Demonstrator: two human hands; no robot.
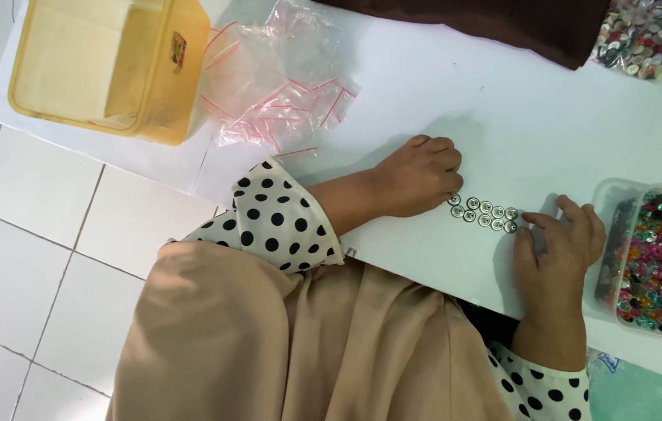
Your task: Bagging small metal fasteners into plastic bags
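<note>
Several small silvery buttons (484, 214) lie in two short rows on the white table (456, 86). My left hand (417, 175) is curled, its fingertips pinched on the leftmost button of the rows. My right hand (559, 243) rests on the table at the right end of the rows, fingers spread, with the fingertips touching the last buttons. Both arms wear white sleeves with black dots.
A clear tub of colourful buttons (658, 261) stands just right of my right hand. Clear zip bags with red strips (280, 86) lie behind my left hand, beside a yellow plastic box (104, 66). A bag of mixed buttons (639, 35) and dark cloth (495, 23) sit at the far edge.
</note>
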